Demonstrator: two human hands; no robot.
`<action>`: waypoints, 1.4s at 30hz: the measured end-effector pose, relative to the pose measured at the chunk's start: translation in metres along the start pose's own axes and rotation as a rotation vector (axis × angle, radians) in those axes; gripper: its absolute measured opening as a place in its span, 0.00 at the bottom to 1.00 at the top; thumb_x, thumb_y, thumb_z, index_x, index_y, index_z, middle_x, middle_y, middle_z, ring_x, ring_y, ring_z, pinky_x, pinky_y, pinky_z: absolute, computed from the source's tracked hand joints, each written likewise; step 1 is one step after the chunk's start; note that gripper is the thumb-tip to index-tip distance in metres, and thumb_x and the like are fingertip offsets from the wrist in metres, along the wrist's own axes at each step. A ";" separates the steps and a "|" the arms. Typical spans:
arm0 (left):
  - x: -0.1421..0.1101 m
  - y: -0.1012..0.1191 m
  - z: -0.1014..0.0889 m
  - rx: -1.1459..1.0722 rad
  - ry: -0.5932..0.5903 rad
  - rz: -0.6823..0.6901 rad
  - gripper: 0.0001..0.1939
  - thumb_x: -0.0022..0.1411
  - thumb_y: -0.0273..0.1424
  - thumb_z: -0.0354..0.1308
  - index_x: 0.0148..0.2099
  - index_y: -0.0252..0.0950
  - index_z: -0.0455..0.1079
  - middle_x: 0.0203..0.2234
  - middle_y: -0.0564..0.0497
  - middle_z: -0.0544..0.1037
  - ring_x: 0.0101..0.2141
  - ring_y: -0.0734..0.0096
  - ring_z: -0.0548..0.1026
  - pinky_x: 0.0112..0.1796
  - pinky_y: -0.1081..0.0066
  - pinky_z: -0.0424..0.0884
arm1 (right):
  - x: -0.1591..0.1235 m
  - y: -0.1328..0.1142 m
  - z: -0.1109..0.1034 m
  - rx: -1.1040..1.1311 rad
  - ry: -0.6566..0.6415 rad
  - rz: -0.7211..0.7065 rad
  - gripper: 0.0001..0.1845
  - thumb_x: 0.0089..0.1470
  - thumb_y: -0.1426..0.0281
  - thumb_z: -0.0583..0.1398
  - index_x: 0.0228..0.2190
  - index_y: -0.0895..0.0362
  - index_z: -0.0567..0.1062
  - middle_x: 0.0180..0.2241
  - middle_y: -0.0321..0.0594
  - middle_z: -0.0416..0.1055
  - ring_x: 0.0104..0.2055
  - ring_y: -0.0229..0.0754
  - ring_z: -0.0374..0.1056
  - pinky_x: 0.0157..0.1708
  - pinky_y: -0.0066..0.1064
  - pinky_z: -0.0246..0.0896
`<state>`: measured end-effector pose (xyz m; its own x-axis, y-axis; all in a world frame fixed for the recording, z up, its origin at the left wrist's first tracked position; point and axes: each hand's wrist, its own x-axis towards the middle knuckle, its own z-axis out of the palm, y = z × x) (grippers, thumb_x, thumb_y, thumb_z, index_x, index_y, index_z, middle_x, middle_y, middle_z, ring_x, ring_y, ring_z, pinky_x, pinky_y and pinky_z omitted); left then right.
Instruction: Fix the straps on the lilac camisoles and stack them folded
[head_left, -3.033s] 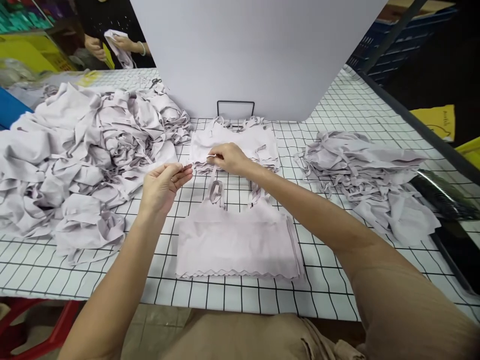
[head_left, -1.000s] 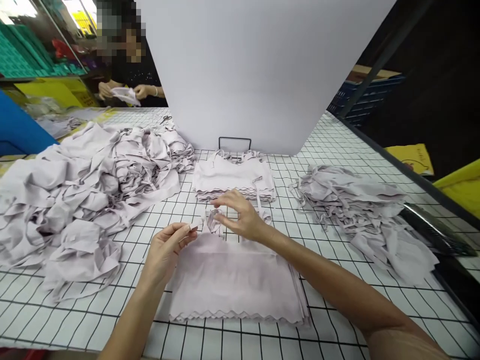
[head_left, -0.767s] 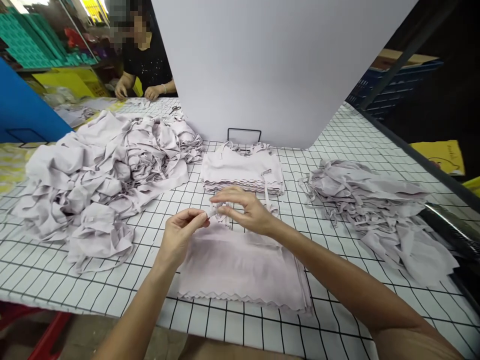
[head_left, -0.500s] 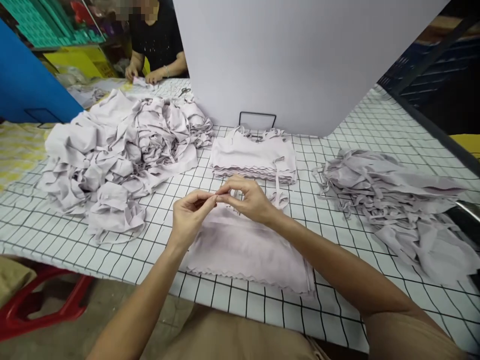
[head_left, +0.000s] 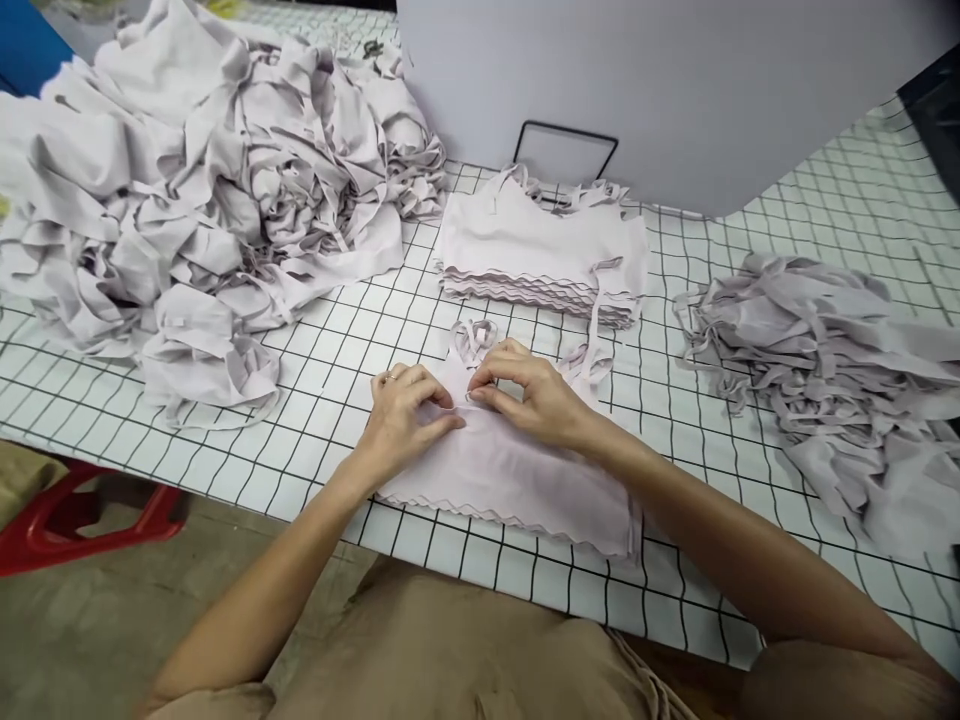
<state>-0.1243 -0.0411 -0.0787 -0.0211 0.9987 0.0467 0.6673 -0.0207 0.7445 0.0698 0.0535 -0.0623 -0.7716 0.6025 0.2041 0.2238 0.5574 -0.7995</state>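
A pale lilac strappy top (head_left: 517, 480) with a wavy hem lies flat in front of me, its straps bunched at the far side. On its upper left part, my left hand (head_left: 409, 415) has thumb and forefinger closed on a small fold of the cloth. Just to the right, my right hand (head_left: 529, 395) is closed in a pinch above the same top. Something tiny and shiny shows at its fingertips, too small to name. A neat stack of similar tops (head_left: 540, 240) lies just beyond.
A big heap of crumpled lilac garments (head_left: 225, 180) covers the table's left side. Another loose pile (head_left: 840, 350) lies at right. A grey upright panel (head_left: 637, 90) with a black wire stand (head_left: 566, 128) closes off the back. A red stool (head_left: 97, 520) stands below the table's left edge.
My view has tipped down, and the co-worker at the back has left it. My hands, pinched together above the top before, have come down onto it and moved slightly apart.
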 end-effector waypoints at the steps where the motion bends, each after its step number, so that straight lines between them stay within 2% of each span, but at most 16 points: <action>1: 0.000 0.000 0.000 -0.012 -0.001 0.013 0.10 0.54 0.34 0.71 0.32 0.40 0.72 0.31 0.53 0.78 0.38 0.61 0.69 0.49 0.58 0.53 | 0.000 0.001 0.003 -0.002 -0.008 -0.002 0.06 0.61 0.73 0.61 0.31 0.54 0.76 0.30 0.38 0.73 0.40 0.45 0.64 0.45 0.44 0.62; 6: -0.001 -0.005 0.003 -0.059 0.025 0.054 0.06 0.55 0.34 0.70 0.31 0.42 0.75 0.27 0.54 0.78 0.36 0.61 0.69 0.48 0.58 0.52 | -0.002 0.006 0.012 -0.025 -0.012 0.007 0.06 0.61 0.72 0.61 0.31 0.54 0.75 0.29 0.38 0.72 0.40 0.45 0.62 0.43 0.43 0.60; 14: -0.002 -0.003 0.007 -0.089 0.055 0.036 0.04 0.56 0.36 0.67 0.31 0.43 0.77 0.21 0.55 0.73 0.31 0.63 0.69 0.52 0.57 0.53 | -0.005 0.007 0.017 -0.037 0.039 -0.015 0.07 0.61 0.72 0.62 0.30 0.53 0.74 0.28 0.37 0.72 0.39 0.46 0.63 0.44 0.45 0.60; 26: -0.003 -0.001 0.010 -0.134 0.060 0.059 0.06 0.57 0.33 0.64 0.28 0.43 0.76 0.17 0.57 0.69 0.27 0.67 0.66 0.52 0.56 0.52 | -0.009 0.005 0.023 -0.039 0.099 -0.060 0.06 0.60 0.72 0.63 0.30 0.52 0.76 0.27 0.38 0.73 0.39 0.47 0.64 0.43 0.45 0.60; 35: -0.002 0.000 0.009 -0.114 0.037 0.045 0.05 0.57 0.32 0.63 0.28 0.42 0.75 0.17 0.57 0.69 0.27 0.67 0.66 0.51 0.56 0.53 | -0.010 0.007 0.025 -0.038 0.087 -0.062 0.06 0.60 0.70 0.63 0.30 0.51 0.77 0.27 0.39 0.73 0.40 0.48 0.63 0.44 0.47 0.60; 42: -0.003 0.000 0.008 -0.031 0.044 0.117 0.05 0.59 0.30 0.62 0.30 0.39 0.75 0.17 0.58 0.70 0.28 0.69 0.68 0.48 0.58 0.55 | -0.008 0.006 0.024 -0.001 0.089 -0.095 0.05 0.60 0.71 0.63 0.31 0.52 0.78 0.27 0.38 0.73 0.39 0.47 0.63 0.45 0.46 0.61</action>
<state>-0.1185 -0.0435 -0.0845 0.0222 0.9864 0.1629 0.6438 -0.1387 0.7525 0.0634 0.0380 -0.0819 -0.7336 0.5951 0.3281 0.1528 0.6149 -0.7737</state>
